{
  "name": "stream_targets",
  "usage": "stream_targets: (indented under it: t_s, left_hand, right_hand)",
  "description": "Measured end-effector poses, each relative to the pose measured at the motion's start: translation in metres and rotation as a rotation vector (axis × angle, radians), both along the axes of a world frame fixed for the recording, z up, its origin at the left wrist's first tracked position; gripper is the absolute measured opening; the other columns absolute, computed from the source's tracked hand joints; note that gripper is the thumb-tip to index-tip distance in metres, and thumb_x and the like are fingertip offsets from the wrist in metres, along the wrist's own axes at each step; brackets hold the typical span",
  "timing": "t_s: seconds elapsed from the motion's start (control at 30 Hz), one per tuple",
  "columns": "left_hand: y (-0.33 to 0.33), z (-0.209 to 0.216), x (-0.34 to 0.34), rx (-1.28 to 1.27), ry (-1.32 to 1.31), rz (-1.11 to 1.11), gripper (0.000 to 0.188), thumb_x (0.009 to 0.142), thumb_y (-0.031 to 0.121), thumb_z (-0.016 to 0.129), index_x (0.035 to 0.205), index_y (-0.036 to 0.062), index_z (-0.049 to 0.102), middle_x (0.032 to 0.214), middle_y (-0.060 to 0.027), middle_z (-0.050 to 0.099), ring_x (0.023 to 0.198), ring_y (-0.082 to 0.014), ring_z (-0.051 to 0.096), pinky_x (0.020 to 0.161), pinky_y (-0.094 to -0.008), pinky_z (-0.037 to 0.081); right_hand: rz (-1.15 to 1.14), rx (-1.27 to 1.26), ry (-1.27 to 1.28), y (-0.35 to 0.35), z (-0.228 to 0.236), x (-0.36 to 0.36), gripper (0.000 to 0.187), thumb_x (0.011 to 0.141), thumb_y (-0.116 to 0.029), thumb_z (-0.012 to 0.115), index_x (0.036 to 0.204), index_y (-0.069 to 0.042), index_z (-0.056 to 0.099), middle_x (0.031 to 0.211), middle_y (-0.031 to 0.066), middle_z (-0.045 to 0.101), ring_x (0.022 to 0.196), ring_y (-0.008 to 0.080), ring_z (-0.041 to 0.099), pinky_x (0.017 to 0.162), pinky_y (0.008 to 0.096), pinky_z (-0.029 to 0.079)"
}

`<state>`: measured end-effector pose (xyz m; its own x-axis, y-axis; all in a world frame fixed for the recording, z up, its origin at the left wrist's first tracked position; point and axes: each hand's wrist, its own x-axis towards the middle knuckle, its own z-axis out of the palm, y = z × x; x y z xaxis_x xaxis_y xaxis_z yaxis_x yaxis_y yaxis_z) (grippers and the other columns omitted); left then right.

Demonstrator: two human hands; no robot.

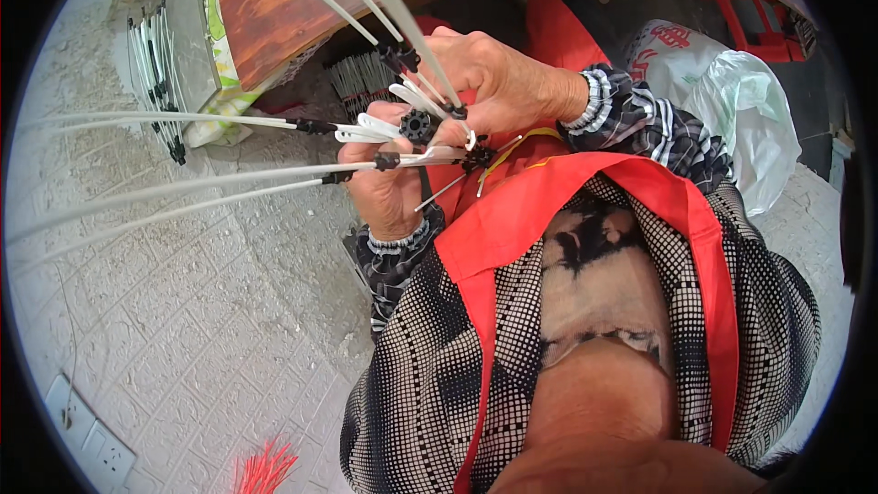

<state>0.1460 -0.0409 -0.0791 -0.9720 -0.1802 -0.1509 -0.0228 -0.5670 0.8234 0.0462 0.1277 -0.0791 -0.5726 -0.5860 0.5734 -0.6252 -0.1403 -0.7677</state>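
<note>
Both hands work on an umbrella-like frame of long white rods [219, 181] with black plastic joints, fanning out to the left and away from me. My left hand [377, 192] is closed round its inner end, beside a black notched round hub [417, 125] and several short white flat-ended pieces [366, 131]. My right hand [489, 78] comes in from the right, its fingers bent and pinching white rods beside a black joint. Below the fingers sits a dark cluster [476, 158] with thin rods sticking out. The fingertips partly hide where the pieces meet.
A brown wooden table [283, 9] curves across the far side. Bundles of similar rods lie at the far left [160, 73] and under the table [361, 78]. White plastic bags [732, 119] and a red plastic object [754, 23] are at right. My red apron [540, 210] lies beneath my hands.
</note>
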Motion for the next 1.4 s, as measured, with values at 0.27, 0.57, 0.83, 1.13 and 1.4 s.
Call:
stream_targets:
  t_s: [0.27,0.57,0.83,1.13,1.4]
  left_hand:
    - [-0.003,-0.001,0.003,-0.013,-0.065,-0.015,0.034,0.074,-0.005,0.065,0.107,-0.0065,0.058,0.105,-0.0102,0.059,0.083,-0.0125,0.058,0.074,-0.0227,0.048]
    - [0.000,0.002,0.006,-0.196,-0.040,-0.039,0.027,0.074,-0.006,0.065,0.101,-0.0078,0.061,0.104,-0.0094,0.058,0.084,-0.0124,0.058,0.077,-0.0234,0.048]
    - [0.001,-0.007,0.009,-0.096,-0.035,0.013,0.024,0.084,0.002,0.064,0.106,-0.0047,0.059,0.097,-0.0059,0.060,0.080,-0.0115,0.058,0.076,-0.0246,0.048]
    - [0.002,-0.022,0.012,-0.020,0.106,-0.011,0.029,0.091,0.009,0.059,0.115,-0.0035,0.051,0.104,-0.0114,0.061,0.092,-0.0189,0.061,0.083,-0.0330,0.052]
    - [0.018,-0.007,0.014,-0.002,0.060,0.101,0.039,0.088,0.009,0.065,0.120,-0.0075,0.053,0.110,-0.0105,0.060,0.097,-0.0171,0.060,0.086,-0.0294,0.050]
  right_hand:
    - [-0.041,-0.061,0.020,-0.002,-0.004,-0.003,0.020,0.064,-0.014,0.069,0.061,0.000,0.054,0.063,0.0115,0.054,0.064,0.0283,0.051,0.056,0.0368,0.040]
    - [-0.021,-0.056,-0.020,0.001,-0.004,-0.004,0.014,0.063,-0.010,0.071,0.064,0.000,0.061,0.067,0.0103,0.060,0.069,0.0254,0.058,0.060,0.0344,0.045]
    - [0.006,-0.020,-0.043,0.000,-0.002,-0.004,0.020,0.064,-0.016,0.075,0.068,-0.001,0.061,0.072,0.0085,0.060,0.073,0.0243,0.057,0.065,0.0347,0.044]
    - [0.030,0.046,-0.068,0.004,-0.007,-0.004,0.030,0.062,-0.020,0.078,0.073,-0.003,0.057,0.081,0.0065,0.058,0.080,0.0239,0.053,0.076,0.0361,0.040]
    - [0.026,-0.001,-0.013,0.002,-0.004,-0.001,0.025,0.064,-0.020,0.077,0.072,-0.002,0.061,0.076,0.0074,0.060,0.074,0.0244,0.054,0.071,0.0351,0.042]
